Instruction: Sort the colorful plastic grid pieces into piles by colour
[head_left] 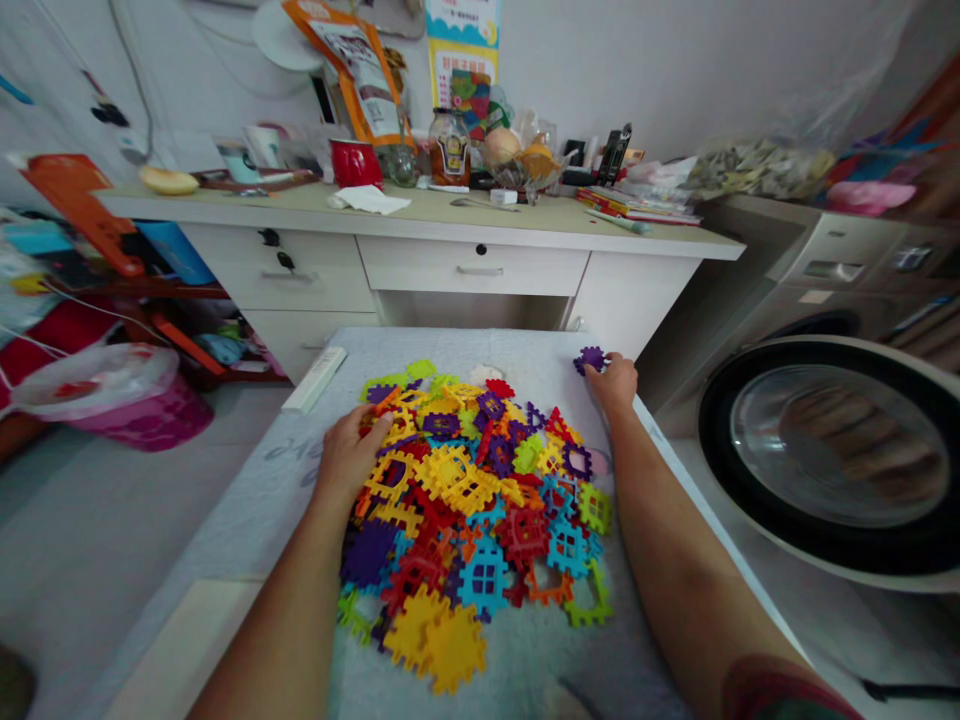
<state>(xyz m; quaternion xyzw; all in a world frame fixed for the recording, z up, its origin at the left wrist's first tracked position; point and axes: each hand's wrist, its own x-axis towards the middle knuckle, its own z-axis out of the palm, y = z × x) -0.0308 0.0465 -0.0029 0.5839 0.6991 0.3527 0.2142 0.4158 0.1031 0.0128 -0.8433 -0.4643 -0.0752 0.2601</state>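
Note:
A heap of colourful plastic interlocking building pieces (450, 480) covers the middle of the table; yellow, purple, red, blue, green and orange ones overlap. At the heap's far left edge, my left hand (351, 452) has its thumb and fingers curled among the pieces. Red and orange show by its fingertips, but what it grips is partly hidden. Near the table's far right corner, my right hand (616, 382) pinches a purple toothed building piece (590, 360), apart from the heap. Two solid yellow pieces (439, 637) lie at the near edge of the heap.
A pale cloth-like surface covers the table (300, 500). On it, a white bar-shaped box (315, 380) lies at the far left edge. Behind stands a white drawer cabinet (480, 265) with jars and bags. A washing machine (840, 400) with its round door stands right; a pink bin (142, 400) left.

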